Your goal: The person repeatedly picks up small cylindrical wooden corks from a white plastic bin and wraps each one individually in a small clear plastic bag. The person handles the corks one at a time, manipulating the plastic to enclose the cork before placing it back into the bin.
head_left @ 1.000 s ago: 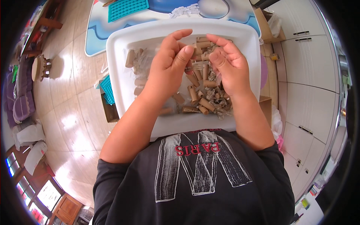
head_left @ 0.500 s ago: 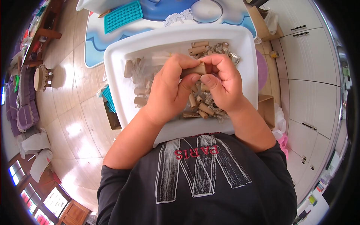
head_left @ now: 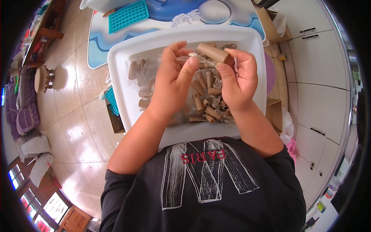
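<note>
Over a white plastic tub, my right hand grips a brown tube between thumb and fingers, one end tilted up to the left. From beneath the tube hangs a pale, twisted bundle of cord. My left hand pinches the near end of that bundle between thumb and forefinger, its other fingers loosely raised and a little blurred. In the tub below lie several similar brown tubes with pale cord bundles among them. Clear plastic bags holding more tubes lie on the tub's left side, partly hidden by my left hand.
Beyond the tub a blue and white table carries a teal grid tray and a pile of small white pieces. Cardboard boxes stand beside the tub. White cabinets line the right side.
My hands have moved apart from around the tube. The tube is now raised in my right hand, tilted, with its cord bundle showing, and my left hand has shifted to the cord.
</note>
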